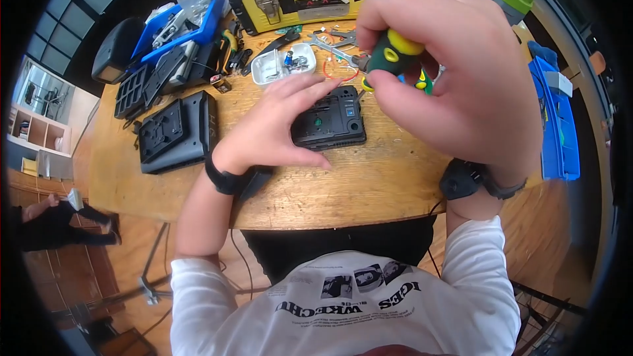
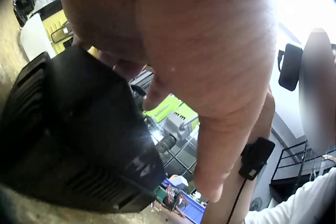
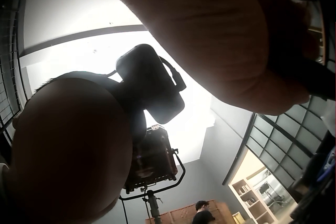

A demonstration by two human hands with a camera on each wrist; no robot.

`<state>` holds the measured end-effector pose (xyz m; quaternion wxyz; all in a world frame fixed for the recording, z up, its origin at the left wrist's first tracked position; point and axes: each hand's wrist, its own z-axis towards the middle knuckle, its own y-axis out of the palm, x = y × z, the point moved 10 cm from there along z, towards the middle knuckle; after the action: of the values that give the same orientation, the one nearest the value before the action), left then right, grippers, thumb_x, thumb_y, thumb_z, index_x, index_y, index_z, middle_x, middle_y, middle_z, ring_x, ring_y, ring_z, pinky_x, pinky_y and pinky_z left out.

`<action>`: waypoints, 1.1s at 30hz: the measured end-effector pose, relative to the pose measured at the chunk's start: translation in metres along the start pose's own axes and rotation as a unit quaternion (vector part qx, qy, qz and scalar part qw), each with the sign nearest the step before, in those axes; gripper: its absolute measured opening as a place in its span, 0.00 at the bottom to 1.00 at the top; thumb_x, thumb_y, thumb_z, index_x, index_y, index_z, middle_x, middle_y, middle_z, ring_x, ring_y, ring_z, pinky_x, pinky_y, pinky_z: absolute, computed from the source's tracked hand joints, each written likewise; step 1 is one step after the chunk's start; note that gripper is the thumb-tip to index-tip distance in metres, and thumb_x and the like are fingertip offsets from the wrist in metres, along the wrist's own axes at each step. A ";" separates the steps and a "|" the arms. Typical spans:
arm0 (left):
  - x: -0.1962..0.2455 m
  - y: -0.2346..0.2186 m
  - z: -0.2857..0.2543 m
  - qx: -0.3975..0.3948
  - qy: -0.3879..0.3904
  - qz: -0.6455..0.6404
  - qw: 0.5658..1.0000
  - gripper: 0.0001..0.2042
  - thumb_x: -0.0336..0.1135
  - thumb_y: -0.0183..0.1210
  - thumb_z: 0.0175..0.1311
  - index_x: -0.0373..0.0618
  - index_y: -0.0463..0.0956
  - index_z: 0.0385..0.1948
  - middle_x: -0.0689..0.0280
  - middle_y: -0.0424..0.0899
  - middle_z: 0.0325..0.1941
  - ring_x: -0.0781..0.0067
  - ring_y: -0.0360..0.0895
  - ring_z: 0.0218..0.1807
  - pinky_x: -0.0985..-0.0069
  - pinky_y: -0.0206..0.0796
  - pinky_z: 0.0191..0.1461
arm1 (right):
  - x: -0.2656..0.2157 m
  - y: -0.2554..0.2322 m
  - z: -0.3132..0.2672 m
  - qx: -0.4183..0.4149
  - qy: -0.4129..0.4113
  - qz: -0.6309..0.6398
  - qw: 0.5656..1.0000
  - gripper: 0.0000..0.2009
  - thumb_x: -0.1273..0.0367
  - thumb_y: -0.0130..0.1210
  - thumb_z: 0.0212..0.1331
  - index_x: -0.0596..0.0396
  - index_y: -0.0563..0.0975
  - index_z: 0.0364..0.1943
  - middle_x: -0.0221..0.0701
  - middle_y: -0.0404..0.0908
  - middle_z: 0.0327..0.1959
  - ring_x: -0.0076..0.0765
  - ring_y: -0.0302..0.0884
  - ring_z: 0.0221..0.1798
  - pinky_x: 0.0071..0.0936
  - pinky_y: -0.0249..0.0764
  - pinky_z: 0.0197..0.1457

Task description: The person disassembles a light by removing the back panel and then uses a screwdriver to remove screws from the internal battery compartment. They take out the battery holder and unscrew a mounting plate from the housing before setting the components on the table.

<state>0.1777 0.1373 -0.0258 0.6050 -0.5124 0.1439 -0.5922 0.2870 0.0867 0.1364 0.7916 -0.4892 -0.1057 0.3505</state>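
Centrally on the desk point(image 1: 369, 188), a black device point(image 1: 339, 122) lies flat beneath the left hand point(image 1: 270, 122), which is open, its fingers extended over the device's left part. Above and to the right, the right hand point(image 1: 461, 79) is curled round the handle of a green-and-yellow screwdriver point(image 1: 389, 56), angled down toward the device's right side. A black casing point(image 1: 201, 125) rests at left. Farther away, a white tray point(image 1: 262, 76) holds small parts; at the far side sits a black-and-yellow toolbox point(image 1: 270, 21).
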 end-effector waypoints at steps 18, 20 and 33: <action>0.015 -0.009 0.000 0.009 0.059 0.056 0.997 0.42 0.37 0.78 0.36 0.39 0.75 0.63 0.53 0.80 0.54 0.47 0.78 0.55 0.56 0.69 0.62 | 0.005 -0.017 -0.018 0.077 -0.060 0.013 0.995 0.12 0.80 0.62 0.46 0.57 0.79 0.37 0.27 0.81 0.34 0.26 0.73 0.28 0.23 0.65 0.27; 0.009 -0.007 -0.001 0.015 0.055 0.062 0.996 0.41 0.40 0.78 0.36 0.40 0.76 0.62 0.53 0.81 0.53 0.47 0.78 0.54 0.57 0.69 0.61 | 0.004 -0.019 -0.018 0.081 -0.045 0.029 0.995 0.12 0.80 0.62 0.46 0.58 0.78 0.37 0.28 0.81 0.34 0.26 0.73 0.29 0.23 0.66 0.28; -0.004 -0.008 -0.007 0.008 -0.040 0.108 0.993 0.39 0.52 0.76 0.41 0.42 0.79 0.59 0.52 0.81 0.41 0.46 0.79 0.45 0.57 0.71 0.50 | 0.005 -0.008 -0.017 0.026 0.029 0.044 0.998 0.12 0.80 0.60 0.50 0.62 0.75 0.40 0.36 0.78 0.39 0.33 0.76 0.39 0.24 0.71 0.44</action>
<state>0.1666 0.1400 -0.0242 0.6745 -0.5129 0.1692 -0.5034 0.3028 0.0754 0.1337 0.7905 -0.4827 -0.0518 0.3734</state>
